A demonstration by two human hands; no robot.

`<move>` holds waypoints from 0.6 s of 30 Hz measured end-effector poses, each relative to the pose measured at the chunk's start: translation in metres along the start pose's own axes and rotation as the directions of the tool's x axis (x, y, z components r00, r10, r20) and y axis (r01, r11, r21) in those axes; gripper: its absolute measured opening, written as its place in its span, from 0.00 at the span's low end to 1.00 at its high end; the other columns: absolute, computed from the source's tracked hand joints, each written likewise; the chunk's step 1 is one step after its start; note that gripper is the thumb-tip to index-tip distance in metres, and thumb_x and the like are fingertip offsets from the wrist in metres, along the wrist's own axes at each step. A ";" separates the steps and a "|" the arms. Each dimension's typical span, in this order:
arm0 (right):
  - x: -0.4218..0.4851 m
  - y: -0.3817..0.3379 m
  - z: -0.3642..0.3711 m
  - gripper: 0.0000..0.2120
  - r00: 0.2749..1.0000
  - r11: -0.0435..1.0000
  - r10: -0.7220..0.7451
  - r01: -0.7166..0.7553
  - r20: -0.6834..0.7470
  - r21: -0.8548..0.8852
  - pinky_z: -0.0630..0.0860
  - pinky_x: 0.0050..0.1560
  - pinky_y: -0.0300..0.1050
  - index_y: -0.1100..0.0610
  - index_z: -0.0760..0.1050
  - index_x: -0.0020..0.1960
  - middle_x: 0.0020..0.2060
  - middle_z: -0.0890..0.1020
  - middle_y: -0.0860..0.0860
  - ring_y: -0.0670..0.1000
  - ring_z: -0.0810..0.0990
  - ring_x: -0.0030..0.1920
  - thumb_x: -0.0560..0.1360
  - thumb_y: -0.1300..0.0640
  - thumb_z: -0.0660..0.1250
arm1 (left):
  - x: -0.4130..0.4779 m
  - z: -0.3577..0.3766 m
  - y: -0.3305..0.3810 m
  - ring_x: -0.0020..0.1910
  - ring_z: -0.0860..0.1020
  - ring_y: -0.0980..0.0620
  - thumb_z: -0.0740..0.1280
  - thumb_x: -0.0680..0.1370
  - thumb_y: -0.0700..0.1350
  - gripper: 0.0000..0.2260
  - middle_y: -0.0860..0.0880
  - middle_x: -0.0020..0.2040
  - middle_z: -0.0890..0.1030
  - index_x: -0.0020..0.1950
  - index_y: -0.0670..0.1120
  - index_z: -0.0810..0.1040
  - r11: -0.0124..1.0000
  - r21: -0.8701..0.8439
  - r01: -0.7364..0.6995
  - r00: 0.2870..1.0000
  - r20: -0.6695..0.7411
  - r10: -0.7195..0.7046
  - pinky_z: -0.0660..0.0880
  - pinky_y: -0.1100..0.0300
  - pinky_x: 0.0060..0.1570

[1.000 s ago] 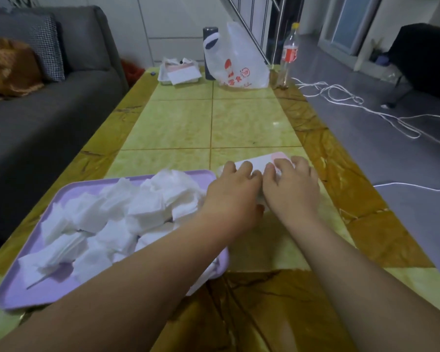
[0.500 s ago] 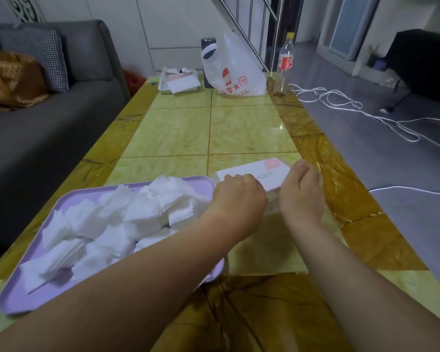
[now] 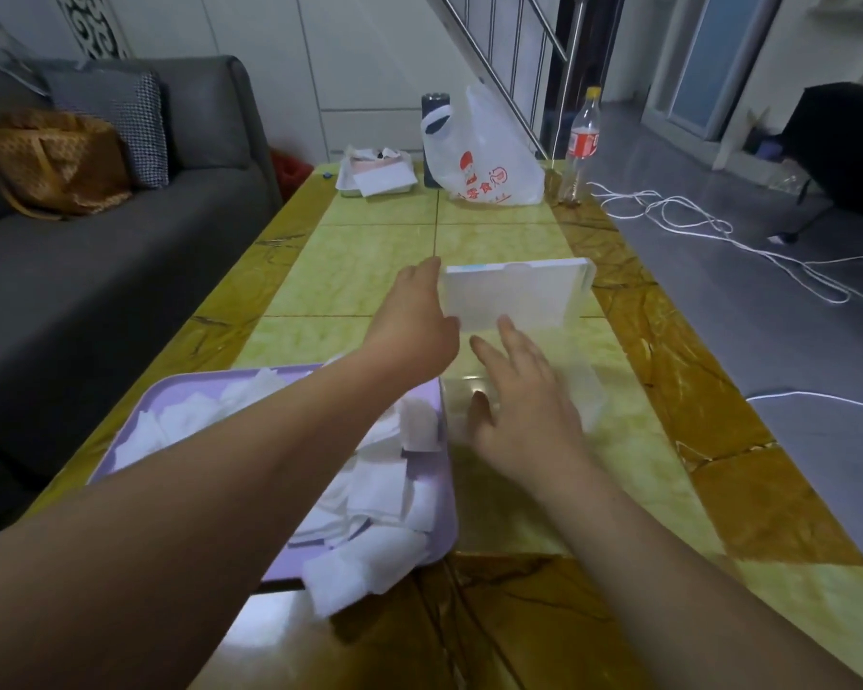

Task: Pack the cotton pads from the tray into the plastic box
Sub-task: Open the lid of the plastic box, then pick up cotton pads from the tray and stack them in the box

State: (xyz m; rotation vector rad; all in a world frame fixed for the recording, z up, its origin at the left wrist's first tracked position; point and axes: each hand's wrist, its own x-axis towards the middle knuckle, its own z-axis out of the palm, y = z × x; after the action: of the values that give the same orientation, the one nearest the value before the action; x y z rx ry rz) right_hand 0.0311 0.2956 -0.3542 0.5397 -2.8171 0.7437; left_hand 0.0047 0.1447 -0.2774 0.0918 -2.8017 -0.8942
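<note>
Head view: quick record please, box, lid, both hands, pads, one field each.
box: clear, open, on table right of tray
lid: raised, tilted, above box's far end
left hand: grips lid's left edge
right hand: fingers straight, over box
pads: heaped in tray, none visible in box

Behind the left hand, the forearm hid part of the tray and cotton pads. Under the right hand, the plastic box was blurred.
</note>
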 end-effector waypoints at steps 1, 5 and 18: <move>0.000 -0.003 0.000 0.33 0.999 1.000 0.011 -0.010 0.037 -0.006 0.60 0.79 0.55 0.47 0.61 0.81 0.84 0.52 0.49 0.54 0.55 0.82 0.76 0.51 0.58 | -0.004 0.000 -0.006 0.74 0.68 0.46 0.68 0.81 0.43 0.33 0.46 0.79 0.63 0.82 0.45 0.57 1.000 0.007 -0.001 1.000 0.004 0.001 0.66 0.59 0.65; 0.003 -0.009 -0.005 0.33 0.984 0.994 0.098 -0.089 0.150 -0.063 0.66 0.73 0.53 0.42 0.55 0.83 0.84 0.52 0.46 0.52 0.60 0.80 0.78 0.53 0.57 | -0.014 -0.008 -0.030 0.72 0.71 0.46 0.69 0.80 0.44 0.32 0.46 0.77 0.67 0.81 0.46 0.60 0.999 0.040 0.033 0.999 0.014 -0.034 0.70 0.54 0.69; 0.001 -0.023 -0.015 0.48 0.987 0.995 0.074 -0.083 0.143 0.053 0.78 0.60 0.56 0.34 0.42 0.82 0.81 0.32 0.41 0.57 0.61 0.79 0.69 0.53 0.63 | -0.091 -0.024 -0.065 0.53 0.79 0.49 0.68 0.80 0.47 0.16 0.52 0.61 0.74 0.68 0.51 0.78 0.989 0.132 -0.073 0.996 -0.042 0.080 0.77 0.52 0.51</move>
State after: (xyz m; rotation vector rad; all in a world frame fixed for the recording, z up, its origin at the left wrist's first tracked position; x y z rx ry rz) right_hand 0.0405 0.2846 -0.3309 0.5120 -2.9701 0.8364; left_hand 0.0988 0.0885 -0.3114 0.0238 -2.7966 -0.6827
